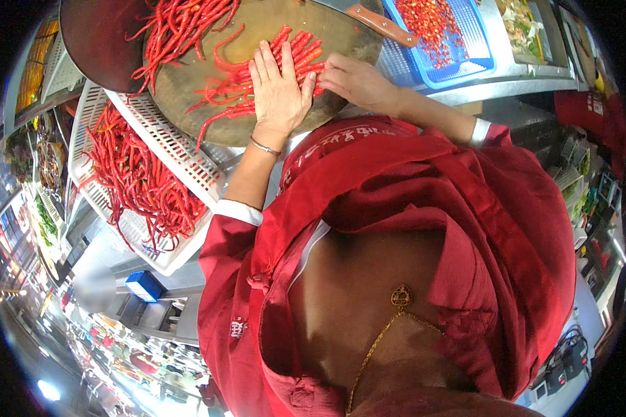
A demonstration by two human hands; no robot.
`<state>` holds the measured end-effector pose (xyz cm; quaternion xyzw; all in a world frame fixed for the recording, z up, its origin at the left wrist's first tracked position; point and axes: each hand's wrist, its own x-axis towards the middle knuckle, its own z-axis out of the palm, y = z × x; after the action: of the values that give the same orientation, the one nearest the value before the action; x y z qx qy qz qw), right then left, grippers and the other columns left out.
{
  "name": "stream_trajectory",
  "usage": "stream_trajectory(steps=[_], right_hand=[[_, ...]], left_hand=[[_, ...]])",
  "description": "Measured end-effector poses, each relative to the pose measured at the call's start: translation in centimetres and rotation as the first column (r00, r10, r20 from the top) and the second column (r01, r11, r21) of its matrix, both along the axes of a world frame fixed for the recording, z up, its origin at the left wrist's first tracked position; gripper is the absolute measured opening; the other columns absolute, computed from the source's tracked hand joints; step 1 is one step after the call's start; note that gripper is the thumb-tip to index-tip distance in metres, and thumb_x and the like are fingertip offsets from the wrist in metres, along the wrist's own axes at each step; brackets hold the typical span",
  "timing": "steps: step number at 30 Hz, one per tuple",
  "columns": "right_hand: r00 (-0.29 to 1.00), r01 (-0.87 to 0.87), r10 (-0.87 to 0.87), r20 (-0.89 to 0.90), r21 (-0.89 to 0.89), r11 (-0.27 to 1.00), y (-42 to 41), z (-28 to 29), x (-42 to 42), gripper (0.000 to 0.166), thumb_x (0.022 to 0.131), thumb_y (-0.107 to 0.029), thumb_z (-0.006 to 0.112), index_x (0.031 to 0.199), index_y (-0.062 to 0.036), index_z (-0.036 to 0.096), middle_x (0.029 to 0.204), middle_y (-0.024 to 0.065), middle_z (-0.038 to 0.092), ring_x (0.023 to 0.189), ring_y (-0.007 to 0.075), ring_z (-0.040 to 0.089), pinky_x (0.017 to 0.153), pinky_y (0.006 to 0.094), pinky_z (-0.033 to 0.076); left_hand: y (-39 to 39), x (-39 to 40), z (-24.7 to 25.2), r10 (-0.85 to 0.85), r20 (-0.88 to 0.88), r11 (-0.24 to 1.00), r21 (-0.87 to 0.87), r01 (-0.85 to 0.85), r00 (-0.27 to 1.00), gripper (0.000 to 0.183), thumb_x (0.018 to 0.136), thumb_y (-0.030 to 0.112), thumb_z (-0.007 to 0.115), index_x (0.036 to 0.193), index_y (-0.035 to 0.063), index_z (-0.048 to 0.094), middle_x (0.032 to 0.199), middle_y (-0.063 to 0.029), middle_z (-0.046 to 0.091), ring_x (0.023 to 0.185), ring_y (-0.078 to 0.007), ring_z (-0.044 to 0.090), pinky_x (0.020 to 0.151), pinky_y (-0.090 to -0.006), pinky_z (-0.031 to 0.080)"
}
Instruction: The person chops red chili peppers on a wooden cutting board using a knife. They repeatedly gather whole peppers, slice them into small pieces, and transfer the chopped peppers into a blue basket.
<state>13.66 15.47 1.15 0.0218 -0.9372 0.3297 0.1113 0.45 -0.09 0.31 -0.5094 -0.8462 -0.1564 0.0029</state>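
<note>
Long red chili peppers (229, 86) lie side by side on a round wooden chopping board (188, 112). My left hand (276, 86) rests flat on them, palm down, with its fingers spread. At the right end of the row, the bent fingers of my right hand (352, 81) touch the chili ends; whether they grip one cannot be told. A second heap of red chilies (188, 31) sits at the board's upper left. At the upper right, a knife with a wooden handle (386, 26) lies across the board's edge, its handle reaching over a blue plastic basket (438, 81).
Chopped red chili (430, 26) lies in the blue basket. Left of the board, a white slotted plastic basket (161, 135) holds many whole red chilies (135, 177). A dark round surface (101, 41) adjoins the board at upper left. A food tray (524, 31) stands at upper right.
</note>
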Motion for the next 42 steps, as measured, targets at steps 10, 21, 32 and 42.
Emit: stream_trajectory(steps=[10,21,32,42], right_hand=[[0.997,0.07,-0.074,-0.026,-0.158,0.985,-0.1,-0.3,1.2,0.019,0.088,-0.021,0.061,0.092,-0.0028,0.061,0.095,0.0116,0.057,0.09,0.0311,0.059,0.079,0.0411,0.049],[0.971,0.062,-0.058,-0.234,0.01,0.998,-2.7,-2.1,0.6,0.025,0.088,-0.02,0.062,0.106,-0.0034,0.055,0.096,0.0162,0.052,0.09,0.0323,0.058,0.079,0.0415,0.05],[0.82,0.552,-0.466,-0.332,0.242,0.798,7.7,0.9,1.6,0.032,0.082,-0.021,0.069,0.111,-0.0084,0.061,0.103,0.0123,0.058,0.094,0.0323,0.058,0.081,0.0435,0.05],[0.929,0.37,-0.32,-0.188,0.395,0.841,9.0,5.1,2.3,0.035,0.091,-0.017,0.055,0.125,-0.0096,0.055,0.096,0.0121,0.059,0.086,0.0275,0.061,0.068,0.0404,0.052]], left_hand=[[0.0,-0.1,-0.2,-0.028,-0.05,1.0,0.004,0.028,0.998,0.062,0.099,0.041,0.039,0.147,0.0028,0.03,0.146,-0.0307,0.03,0.136,-0.0447,0.028,0.113,-0.0543,0.019],[0.4,0.4,-0.1,-0.081,-0.031,0.993,-0.089,0.077,0.996,0.064,0.098,0.039,0.039,0.147,0.0012,0.027,0.145,-0.0312,0.031,0.136,-0.0458,0.028,0.114,-0.0551,0.016],[0.9,1.1,0.6,-0.085,-0.013,0.988,-0.127,0.083,0.996,0.079,0.094,0.051,0.044,0.146,-0.0055,0.026,0.146,-0.0278,0.033,0.138,-0.0416,0.027,0.116,-0.0513,0.016],[0.9,1.3,1.5,-0.139,0.015,0.986,-0.092,0.14,0.99,0.085,0.09,0.056,0.051,0.145,-0.0049,0.028,0.145,-0.0225,0.035,0.135,-0.0375,0.031,0.114,-0.0494,0.02]])
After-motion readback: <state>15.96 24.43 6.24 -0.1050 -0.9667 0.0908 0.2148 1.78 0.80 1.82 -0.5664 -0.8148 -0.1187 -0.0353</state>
